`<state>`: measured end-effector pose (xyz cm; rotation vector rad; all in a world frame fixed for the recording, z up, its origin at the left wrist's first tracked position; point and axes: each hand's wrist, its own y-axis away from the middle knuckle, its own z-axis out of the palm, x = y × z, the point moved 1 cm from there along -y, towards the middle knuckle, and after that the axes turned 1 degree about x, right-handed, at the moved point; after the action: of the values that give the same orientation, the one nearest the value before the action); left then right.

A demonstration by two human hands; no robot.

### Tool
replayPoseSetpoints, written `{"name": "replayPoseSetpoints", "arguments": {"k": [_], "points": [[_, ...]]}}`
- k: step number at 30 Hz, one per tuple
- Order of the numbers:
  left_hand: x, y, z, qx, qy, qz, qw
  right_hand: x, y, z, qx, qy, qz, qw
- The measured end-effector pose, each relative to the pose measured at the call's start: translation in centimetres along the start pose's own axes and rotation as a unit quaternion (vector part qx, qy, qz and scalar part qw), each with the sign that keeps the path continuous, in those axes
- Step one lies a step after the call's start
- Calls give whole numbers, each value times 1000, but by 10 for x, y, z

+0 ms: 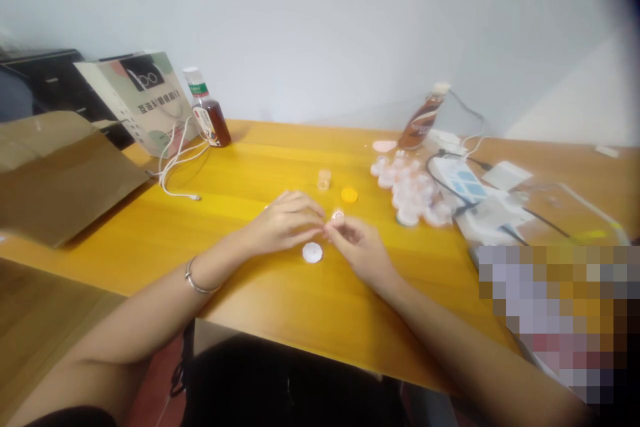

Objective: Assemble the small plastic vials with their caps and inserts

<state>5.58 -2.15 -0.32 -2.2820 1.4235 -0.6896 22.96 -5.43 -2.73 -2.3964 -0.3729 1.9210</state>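
Observation:
My left hand (287,221) is over the middle of the table, its fingers bent toward the right with the tips close together. My right hand (361,247) meets it there, thumb and fingers pinched. Whatever lies between the fingertips is too small and blurred to name. Just behind the right fingers is a small whitish piece with dark marks (338,214), partly hidden. A white scalloped disc (313,253) lies on the table below the fingertips. Beyond the hands are an orange round lid (349,195) and a small clear jar (324,179).
Several clear small jars (410,190) cluster at the right, near a white power strip (463,180) with cables. A brown bottle (424,119) leans behind them. To the left are a dark drink bottle (213,120), a white cable (173,170), a printed bag (145,103) and a brown paper bag (65,180).

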Motion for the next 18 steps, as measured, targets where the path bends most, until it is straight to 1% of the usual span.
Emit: {"name": "replayPoseSetpoints", "arguments": {"k": [4,7,8,10,12,13,15,18], "points": [[0,-1,-1,0,-5,-3,1000,9,-2,1,-12,-7,-5,1000],[-3,-1,-3,-13,1,-12,1000,16,-1,-1,13,-22,-24,999],[-5,-1,-3,-20,5,-14,1000,16,0,-1,9,-6,-32,999],[-8,0,-4,-31,16,-18,999,14,3,-1,-38,70,-59,995],[-11,1,-5,-39,25,-26,999,10,7,1,-76,152,-93,981],[-12,1,-6,-41,29,-29,998,8,10,2,-92,178,-108,974],[-13,1,-7,-46,35,-34,998,8,13,5,-111,207,-127,964],[-13,0,-7,-58,49,-40,996,11,13,9,-124,223,-143,956]]}}
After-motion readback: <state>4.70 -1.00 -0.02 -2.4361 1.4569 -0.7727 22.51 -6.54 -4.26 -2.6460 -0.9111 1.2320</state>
